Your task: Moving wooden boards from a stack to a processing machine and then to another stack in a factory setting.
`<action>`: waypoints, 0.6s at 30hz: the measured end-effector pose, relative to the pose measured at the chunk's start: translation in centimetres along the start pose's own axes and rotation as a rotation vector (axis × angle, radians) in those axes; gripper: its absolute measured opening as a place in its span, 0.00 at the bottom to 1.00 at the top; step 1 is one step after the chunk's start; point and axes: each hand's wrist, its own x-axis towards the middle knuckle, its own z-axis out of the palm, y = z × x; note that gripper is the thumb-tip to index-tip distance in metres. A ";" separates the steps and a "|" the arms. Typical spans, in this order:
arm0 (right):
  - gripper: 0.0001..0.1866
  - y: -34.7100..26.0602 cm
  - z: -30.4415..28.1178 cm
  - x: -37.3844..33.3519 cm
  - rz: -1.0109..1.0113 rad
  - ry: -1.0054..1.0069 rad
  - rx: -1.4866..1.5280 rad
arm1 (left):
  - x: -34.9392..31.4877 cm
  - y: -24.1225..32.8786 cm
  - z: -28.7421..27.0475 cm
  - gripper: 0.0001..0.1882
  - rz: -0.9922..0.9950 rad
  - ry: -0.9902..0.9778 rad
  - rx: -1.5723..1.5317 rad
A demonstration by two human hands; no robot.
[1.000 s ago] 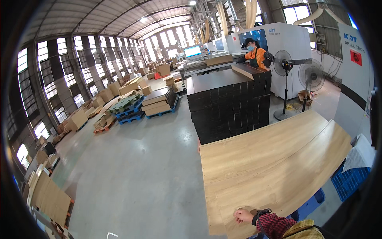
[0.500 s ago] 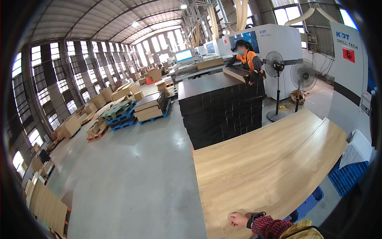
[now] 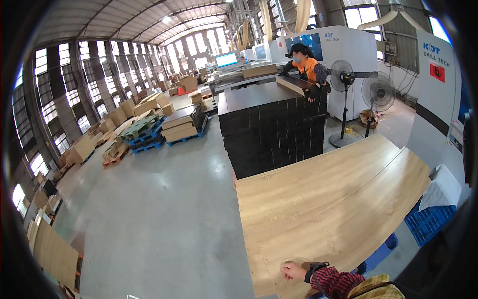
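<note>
A large pale wood-grain board (image 3: 318, 199) lies in front of me, with a seam line running near its right side. My left hand (image 3: 294, 271) rests at the board's near end, fingers curled into a loose fist against the surface. Whatever it holds, if anything, is hidden. A dark band circles that wrist, below a red-and-black checked sleeve (image 3: 331, 279). My right hand is out of view.
Beyond the board stands a tall stack of black-edged panels (image 3: 274, 132), where a person in an orange vest (image 3: 306, 70) leans over. Two standing fans (image 3: 341, 74) are to the right. A blue pallet (image 3: 430, 219) lies right of the board; several loaded pallets (image 3: 181, 127) stand left.
The view has shifted slightly, so the board and stack sit a little further left and higher. My left hand stays closed on the board. The person's head has lifted a little.
</note>
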 end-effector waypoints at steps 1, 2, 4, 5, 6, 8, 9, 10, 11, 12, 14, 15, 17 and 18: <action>0.12 -0.1 0.0 -0.1 0.011 0.004 0.001 | -0.1 0.1 -0.1 0.17 0.001 0.002 0.000; 0.12 -0.1 0.0 0.1 0.020 0.007 0.000 | 0.0 -0.1 0.0 0.17 -0.002 0.003 -0.002; 0.12 -0.1 -0.1 0.0 0.016 0.004 0.005 | 0.1 -0.3 0.1 0.17 -0.001 -0.002 0.001; 0.12 -0.1 -0.1 0.1 0.009 0.004 0.015 | 0.1 -0.1 0.0 0.17 0.000 -0.002 0.003; 0.12 -0.2 -0.1 0.1 0.010 0.000 0.011 | 0.2 -0.1 0.1 0.18 0.002 -0.001 0.002; 0.12 -0.3 0.0 0.0 -0.004 0.011 -0.027 | 0.2 -0.5 -0.1 0.18 -0.005 -0.001 0.000; 0.12 -0.3 0.0 0.0 -0.004 0.008 -0.030 | 0.3 -0.6 -0.2 0.18 -0.002 0.000 -0.002; 0.12 -0.1 0.0 0.1 0.007 0.004 -0.026 | 0.3 -0.6 -0.1 0.18 0.001 -0.002 0.003; 0.12 0.0 0.0 0.1 0.017 0.001 -0.024 | 0.5 -0.7 -0.1 0.18 -0.001 -0.003 0.003; 0.12 0.0 0.0 0.1 0.015 0.001 -0.027 | 0.5 -0.8 -0.2 0.18 0.002 -0.003 0.003; 0.12 0.0 0.0 0.1 0.015 0.000 -0.022 | 0.6 -0.9 -0.3 0.18 0.008 -0.006 0.004; 0.12 0.0 0.0 0.1 0.017 0.000 -0.024 | 0.7 -0.8 -0.3 0.18 0.003 -0.004 0.003; 0.12 0.1 0.1 0.3 0.018 0.000 -0.013 | 0.7 -1.0 -0.5 0.18 0.006 -0.002 0.006; 0.12 0.0 0.1 0.4 0.015 0.001 -0.014 | 0.7 -1.2 -0.5 0.18 0.010 0.000 0.010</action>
